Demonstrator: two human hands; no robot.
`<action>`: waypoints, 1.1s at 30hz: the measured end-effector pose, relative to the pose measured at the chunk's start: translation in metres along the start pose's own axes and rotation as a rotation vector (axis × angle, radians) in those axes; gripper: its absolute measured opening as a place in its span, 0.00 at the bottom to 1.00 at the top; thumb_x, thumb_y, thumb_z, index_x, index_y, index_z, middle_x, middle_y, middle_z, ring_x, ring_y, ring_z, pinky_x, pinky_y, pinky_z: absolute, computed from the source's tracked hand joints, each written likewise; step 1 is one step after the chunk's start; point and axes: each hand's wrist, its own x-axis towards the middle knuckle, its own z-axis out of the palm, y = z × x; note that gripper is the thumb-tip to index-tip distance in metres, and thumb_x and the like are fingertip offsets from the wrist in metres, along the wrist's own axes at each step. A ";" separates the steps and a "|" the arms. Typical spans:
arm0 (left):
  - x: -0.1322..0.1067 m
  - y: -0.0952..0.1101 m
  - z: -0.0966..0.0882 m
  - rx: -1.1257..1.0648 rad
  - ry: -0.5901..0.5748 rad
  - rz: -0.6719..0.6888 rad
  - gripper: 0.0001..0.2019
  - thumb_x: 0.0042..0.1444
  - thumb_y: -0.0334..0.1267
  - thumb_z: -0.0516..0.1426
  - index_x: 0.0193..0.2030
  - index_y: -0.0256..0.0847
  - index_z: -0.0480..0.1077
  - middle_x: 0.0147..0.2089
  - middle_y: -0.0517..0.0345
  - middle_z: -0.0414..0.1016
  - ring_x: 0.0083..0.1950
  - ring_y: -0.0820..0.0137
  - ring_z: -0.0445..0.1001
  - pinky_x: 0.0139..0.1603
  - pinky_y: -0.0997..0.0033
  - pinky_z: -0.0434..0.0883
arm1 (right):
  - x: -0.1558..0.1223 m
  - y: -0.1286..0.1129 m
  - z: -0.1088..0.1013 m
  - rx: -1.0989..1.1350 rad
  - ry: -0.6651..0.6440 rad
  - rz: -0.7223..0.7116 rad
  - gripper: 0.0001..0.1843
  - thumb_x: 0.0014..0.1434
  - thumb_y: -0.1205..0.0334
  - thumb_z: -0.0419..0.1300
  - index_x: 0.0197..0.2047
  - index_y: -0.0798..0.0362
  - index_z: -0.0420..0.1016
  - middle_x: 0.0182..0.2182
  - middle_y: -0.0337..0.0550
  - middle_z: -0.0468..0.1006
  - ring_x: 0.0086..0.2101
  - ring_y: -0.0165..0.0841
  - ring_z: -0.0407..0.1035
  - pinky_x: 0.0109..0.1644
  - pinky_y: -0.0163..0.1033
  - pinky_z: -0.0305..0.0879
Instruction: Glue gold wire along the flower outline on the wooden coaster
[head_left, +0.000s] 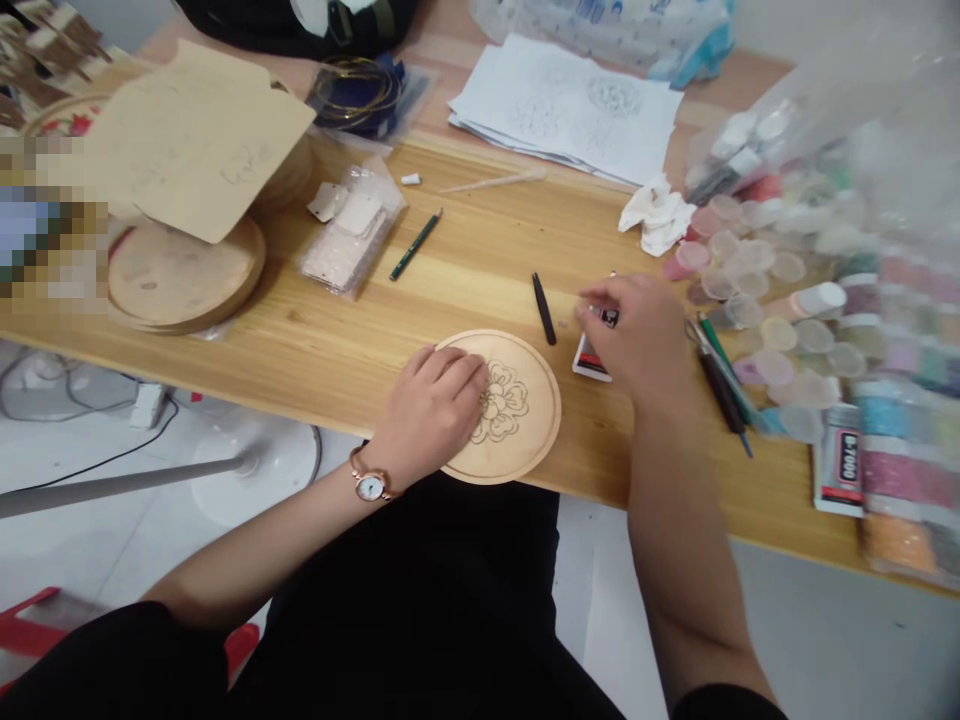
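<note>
Over the left side of a round wooden plate (536, 440) lies my left hand (442, 395), with its fingers bent onto the top face and its thumb hidden. The plate bears a line-drawn flower, partly covered by those fingers, and sits at the table's front edge. My right hand (634, 325) is closed over a glue tube (592, 362), thumb and index finger crossing it; the tube's black and red label shows around them. Black tweezers (544, 310) lie between the plate and my right hand.
To the right are small lidded cups (772, 367), pen-like tools (720, 380), another glue tube (838, 460) and bagged coloured materials (900, 470). Stacked wooden plates (187, 270), a green pencil (416, 245) and a plastic packet (352, 230) lie left. Printed sheets (555, 110) are behind.
</note>
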 end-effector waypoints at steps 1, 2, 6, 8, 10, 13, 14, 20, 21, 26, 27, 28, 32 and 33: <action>0.000 0.000 0.000 0.001 -0.002 -0.003 0.10 0.60 0.29 0.54 0.46 0.30 0.71 0.47 0.46 0.77 0.47 0.59 0.72 0.46 0.53 0.74 | -0.001 -0.003 0.003 -0.045 -0.003 -0.052 0.10 0.53 0.64 0.60 0.40 0.52 0.77 0.38 0.47 0.77 0.42 0.43 0.70 0.49 0.50 0.64; -0.001 0.000 0.001 0.003 -0.003 -0.006 0.09 0.60 0.29 0.53 0.46 0.30 0.71 0.47 0.46 0.77 0.47 0.59 0.72 0.46 0.53 0.74 | -0.002 -0.006 0.006 -0.089 -0.001 -0.078 0.11 0.54 0.63 0.60 0.42 0.52 0.77 0.39 0.48 0.77 0.44 0.44 0.68 0.50 0.51 0.63; -0.001 0.000 0.002 0.008 0.002 -0.005 0.09 0.60 0.29 0.53 0.45 0.29 0.71 0.46 0.45 0.77 0.47 0.59 0.71 0.45 0.55 0.74 | -0.007 -0.018 0.014 -0.235 0.002 -0.090 0.16 0.56 0.55 0.60 0.44 0.55 0.78 0.46 0.54 0.74 0.49 0.49 0.64 0.52 0.55 0.61; -0.001 0.000 0.002 0.022 0.004 0.003 0.10 0.60 0.29 0.53 0.46 0.28 0.71 0.45 0.45 0.77 0.46 0.59 0.71 0.45 0.56 0.75 | -0.007 -0.024 0.019 -0.271 -0.013 -0.114 0.15 0.56 0.55 0.60 0.42 0.56 0.78 0.48 0.55 0.74 0.50 0.51 0.63 0.52 0.56 0.60; -0.001 0.000 0.002 0.036 0.001 0.013 0.10 0.60 0.29 0.53 0.46 0.28 0.71 0.45 0.45 0.77 0.46 0.59 0.71 0.45 0.56 0.74 | -0.005 -0.029 0.024 -0.282 -0.020 -0.137 0.14 0.57 0.57 0.58 0.41 0.56 0.78 0.46 0.55 0.75 0.49 0.51 0.64 0.52 0.57 0.60; -0.001 -0.001 0.001 0.045 -0.011 0.028 0.10 0.61 0.30 0.52 0.46 0.28 0.71 0.45 0.46 0.77 0.46 0.59 0.71 0.45 0.57 0.74 | -0.002 -0.031 0.029 -0.264 -0.036 -0.137 0.12 0.58 0.62 0.55 0.38 0.56 0.79 0.40 0.53 0.77 0.46 0.49 0.67 0.51 0.56 0.61; -0.001 -0.002 0.001 0.046 -0.014 0.032 0.10 0.61 0.30 0.52 0.46 0.28 0.71 0.45 0.46 0.77 0.46 0.59 0.71 0.45 0.57 0.74 | -0.001 -0.031 0.030 -0.239 -0.040 -0.130 0.12 0.57 0.64 0.54 0.37 0.55 0.78 0.39 0.53 0.78 0.45 0.48 0.68 0.50 0.55 0.62; -0.001 -0.004 -0.002 0.036 -0.032 0.047 0.11 0.62 0.31 0.51 0.47 0.30 0.70 0.46 0.46 0.77 0.47 0.60 0.70 0.46 0.57 0.73 | -0.001 -0.023 0.028 0.085 0.001 -0.081 0.07 0.52 0.67 0.57 0.32 0.53 0.77 0.32 0.46 0.79 0.37 0.39 0.72 0.45 0.47 0.68; -0.001 -0.004 -0.002 0.031 -0.034 0.050 0.11 0.62 0.31 0.51 0.47 0.30 0.70 0.46 0.46 0.77 0.47 0.60 0.70 0.46 0.57 0.73 | -0.001 -0.021 0.027 0.206 0.013 -0.054 0.07 0.51 0.67 0.58 0.32 0.53 0.77 0.31 0.45 0.79 0.34 0.37 0.72 0.43 0.46 0.69; -0.001 -0.005 -0.002 0.014 -0.042 0.052 0.10 0.62 0.32 0.51 0.46 0.31 0.70 0.46 0.46 0.77 0.47 0.60 0.71 0.46 0.57 0.73 | 0.004 -0.013 0.017 0.819 0.036 0.167 0.07 0.48 0.64 0.60 0.34 0.51 0.74 0.27 0.37 0.76 0.27 0.30 0.70 0.33 0.38 0.69; -0.001 -0.005 -0.002 0.009 -0.045 0.049 0.10 0.63 0.32 0.51 0.46 0.32 0.70 0.47 0.46 0.77 0.47 0.60 0.71 0.46 0.57 0.73 | 0.005 -0.013 0.013 0.918 0.033 0.199 0.08 0.48 0.64 0.60 0.35 0.51 0.73 0.26 0.35 0.74 0.26 0.29 0.69 0.31 0.37 0.67; -0.001 -0.005 -0.002 0.005 -0.049 0.047 0.10 0.63 0.32 0.51 0.47 0.32 0.70 0.47 0.46 0.77 0.47 0.60 0.71 0.46 0.57 0.73 | 0.006 -0.013 0.009 1.009 0.022 0.224 0.09 0.49 0.64 0.59 0.36 0.50 0.72 0.25 0.33 0.73 0.24 0.27 0.68 0.30 0.35 0.66; -0.001 -0.005 -0.004 -0.003 -0.064 0.040 0.10 0.62 0.31 0.51 0.47 0.32 0.70 0.47 0.46 0.77 0.47 0.61 0.71 0.47 0.57 0.73 | 0.002 -0.019 -0.008 1.242 -0.124 0.304 0.16 0.50 0.64 0.57 0.44 0.45 0.67 0.23 0.30 0.69 0.20 0.25 0.60 0.25 0.32 0.59; -0.001 -0.004 -0.005 -0.002 -0.067 0.041 0.10 0.62 0.31 0.52 0.48 0.32 0.70 0.47 0.46 0.77 0.47 0.61 0.71 0.47 0.57 0.74 | 0.001 -0.021 -0.011 1.263 -0.162 0.314 0.19 0.50 0.64 0.56 0.47 0.44 0.67 0.24 0.30 0.69 0.19 0.24 0.58 0.24 0.32 0.59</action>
